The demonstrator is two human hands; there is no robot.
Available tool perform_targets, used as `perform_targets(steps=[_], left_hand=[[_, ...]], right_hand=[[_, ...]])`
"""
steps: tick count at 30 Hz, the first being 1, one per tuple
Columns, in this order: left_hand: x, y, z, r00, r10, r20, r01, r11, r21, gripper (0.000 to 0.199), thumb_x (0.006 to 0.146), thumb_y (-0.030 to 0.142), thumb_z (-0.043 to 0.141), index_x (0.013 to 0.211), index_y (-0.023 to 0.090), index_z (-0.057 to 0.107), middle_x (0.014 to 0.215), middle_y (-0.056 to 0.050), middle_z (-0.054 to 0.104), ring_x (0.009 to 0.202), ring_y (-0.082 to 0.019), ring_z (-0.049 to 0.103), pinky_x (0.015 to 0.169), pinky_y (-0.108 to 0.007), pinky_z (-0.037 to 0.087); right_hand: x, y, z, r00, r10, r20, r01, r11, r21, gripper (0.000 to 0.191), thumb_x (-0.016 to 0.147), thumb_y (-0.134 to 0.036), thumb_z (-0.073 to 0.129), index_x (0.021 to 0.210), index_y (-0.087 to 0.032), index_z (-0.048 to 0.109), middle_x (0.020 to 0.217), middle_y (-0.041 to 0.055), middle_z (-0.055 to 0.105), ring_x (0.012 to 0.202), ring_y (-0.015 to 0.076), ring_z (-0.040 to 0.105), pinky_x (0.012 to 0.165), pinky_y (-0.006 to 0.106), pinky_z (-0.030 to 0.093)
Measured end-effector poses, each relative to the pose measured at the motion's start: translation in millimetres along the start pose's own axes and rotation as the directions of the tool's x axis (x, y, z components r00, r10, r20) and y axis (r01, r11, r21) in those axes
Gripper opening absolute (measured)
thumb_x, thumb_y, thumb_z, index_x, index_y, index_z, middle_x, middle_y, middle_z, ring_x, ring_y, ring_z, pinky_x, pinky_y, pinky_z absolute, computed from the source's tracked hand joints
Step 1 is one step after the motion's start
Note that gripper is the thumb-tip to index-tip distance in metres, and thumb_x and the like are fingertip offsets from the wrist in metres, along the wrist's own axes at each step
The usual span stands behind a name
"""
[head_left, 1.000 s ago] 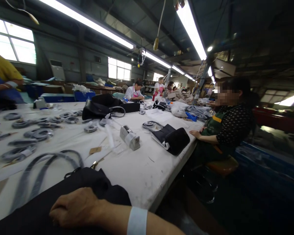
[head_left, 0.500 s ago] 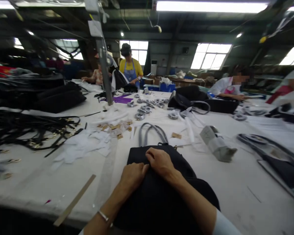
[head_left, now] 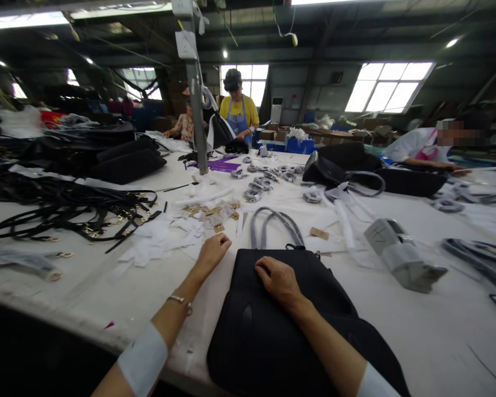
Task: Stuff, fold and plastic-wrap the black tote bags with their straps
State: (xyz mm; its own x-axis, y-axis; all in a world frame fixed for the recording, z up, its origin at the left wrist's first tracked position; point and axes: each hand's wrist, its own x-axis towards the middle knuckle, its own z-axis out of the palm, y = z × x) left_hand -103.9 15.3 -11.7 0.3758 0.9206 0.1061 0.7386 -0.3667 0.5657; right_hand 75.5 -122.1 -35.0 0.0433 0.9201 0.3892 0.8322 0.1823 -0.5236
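Observation:
A black bag [head_left: 248, 331] lies flat on the white table in front of me, its grey-wrapped handles [head_left: 267, 223] pointing away. My right hand [head_left: 279, 281] rests on the bag's upper part, fingers curled down and closed against its fabric. Off the bag's upper left corner, my left hand [head_left: 214, 252] is raised with its fingers curled shut; whatever may be in them is hidden. Just beyond it are white paper scraps [head_left: 155, 242] and small brown tags [head_left: 209, 212].
Black straps [head_left: 103, 215] with gold clips lie left. A grey tape dispenser [head_left: 403, 253] stands right of the bag. Grey coils [head_left: 260, 184] and another black bag [head_left: 339, 165] are farther back. A metal post [head_left: 198, 110] rises from the table; co-workers [head_left: 240, 110] work behind.
My left hand has left the bag and moved out to the left. My right hand stays on the bag. The view has swung left; the thin brown strip on the table no longer shows.

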Motion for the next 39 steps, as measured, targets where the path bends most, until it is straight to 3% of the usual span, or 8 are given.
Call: perform_targets(steps=[6, 11, 16, 22, 27, 32, 36, 39], left_hand=[[54.4, 3.9, 24.3, 0.997, -0.043, -0.066, 0.049, 0.995, 0.085, 0.012, 0.081, 0.023, 0.055, 0.081, 0.019, 0.065, 0.091, -0.007, 0.068, 0.087, -0.02, 0.062, 0.072, -0.028, 0.042], [64.6, -16.8, 10.3, 0.985, -0.067, -0.158, 0.091, 0.984, 0.152, 0.017, 0.083, 0.023, 0.052, 0.095, 0.018, 0.063, 0.108, -0.01, 0.063, 0.098, -0.022, 0.059, 0.08, -0.03, 0.042], [80.0, -44.3, -12.8, 0.977, -0.11, -0.182, 0.139, 0.978, 0.157, 0.024, 0.081, 0.034, 0.057, 0.097, 0.017, 0.062, 0.107, -0.01, 0.063, 0.098, -0.024, 0.058, 0.079, -0.031, 0.043], [95.9, -47.3, 0.0, 0.992, -0.055, -0.113, 0.066, 0.993, 0.096, 0.018, 0.076, 0.017, 0.061, 0.094, 0.019, 0.064, 0.109, -0.01, 0.064, 0.104, -0.026, 0.057, 0.084, -0.033, 0.042], [98.6, -46.8, 3.0, 0.987, -0.075, -0.143, 0.065, 0.995, -0.069, 0.007, 0.076, 0.016, 0.059, 0.082, 0.017, 0.062, 0.103, -0.011, 0.065, 0.105, -0.025, 0.056, 0.086, -0.033, 0.042], [105.1, -46.8, -33.0, 0.978, -0.125, -0.168, 0.048, 0.915, -0.402, 0.015, 0.074, 0.029, 0.059, 0.067, 0.017, 0.055, 0.072, -0.004, 0.063, 0.081, -0.02, 0.061, 0.072, -0.029, 0.045], [104.1, -36.9, -72.8, 0.984, -0.106, -0.142, -0.015, 0.747, -0.665, 0.025, 0.076, 0.042, 0.056, 0.077, 0.017, 0.052, 0.071, 0.0, 0.062, 0.069, -0.012, 0.06, 0.068, -0.025, 0.048], [92.2, -21.0, -88.1, 0.998, -0.038, -0.056, -0.019, 0.642, -0.767, 0.029, 0.07, 0.041, 0.065, 0.076, 0.016, 0.051, 0.066, 0.0, 0.062, 0.062, -0.012, 0.06, 0.063, -0.026, 0.049]], right_hand=[[-0.5, 1.1, 2.3, 1.0, 0.001, -0.022, -0.001, 1.0, 0.014, 0.014, 0.089, -0.024, 0.052, 0.086, -0.023, 0.066, 0.084, 0.0006, 0.069, 0.08, 0.016, 0.065, 0.076, 0.025, 0.044], [0.0, 3.6, 4.0, 1.0, -0.001, -0.027, 0.002, 0.999, 0.036, 0.015, 0.089, -0.024, 0.051, 0.087, -0.023, 0.066, 0.084, 0.0003, 0.07, 0.08, 0.0157, 0.065, 0.076, 0.025, 0.044], [1.0, 3.9, 5.5, 0.999, 0.016, -0.042, -0.014, 0.999, 0.035, 0.015, 0.089, -0.025, 0.052, 0.086, -0.024, 0.067, 0.083, 0.0002, 0.07, 0.078, 0.0162, 0.065, 0.074, 0.025, 0.044], [1.1, 3.8, 5.2, 0.999, 0.014, -0.049, -0.012, 0.999, 0.05, 0.015, 0.088, -0.024, 0.052, 0.085, -0.025, 0.066, 0.081, -0.0012, 0.069, 0.076, 0.0151, 0.065, 0.072, 0.024, 0.044], [1.2, 4.1, 5.5, 0.999, 0.019, -0.048, -0.016, 0.998, 0.062, 0.014, 0.088, -0.024, 0.052, 0.084, -0.024, 0.065, 0.081, -0.0004, 0.069, 0.077, 0.0159, 0.065, 0.072, 0.025, 0.044], [1.5, 3.8, 5.5, 0.999, 0.021, -0.047, -0.017, 0.997, 0.075, 0.015, 0.088, -0.024, 0.052, 0.084, -0.024, 0.066, 0.082, 0.0001, 0.069, 0.078, 0.016, 0.065, 0.074, 0.025, 0.045], [1.8, 3.9, 5.3, 0.999, 0.019, -0.049, -0.014, 0.996, 0.089, 0.015, 0.088, -0.024, 0.052, 0.085, -0.024, 0.067, 0.083, 0.0004, 0.07, 0.079, 0.0165, 0.066, 0.075, 0.026, 0.046], [1.9, 3.6, 4.6, 0.998, 0.022, -0.052, -0.017, 0.995, 0.098, 0.016, 0.088, -0.025, 0.052, 0.084, -0.024, 0.067, 0.082, 0.0006, 0.07, 0.078, 0.0168, 0.066, 0.074, 0.026, 0.047]])
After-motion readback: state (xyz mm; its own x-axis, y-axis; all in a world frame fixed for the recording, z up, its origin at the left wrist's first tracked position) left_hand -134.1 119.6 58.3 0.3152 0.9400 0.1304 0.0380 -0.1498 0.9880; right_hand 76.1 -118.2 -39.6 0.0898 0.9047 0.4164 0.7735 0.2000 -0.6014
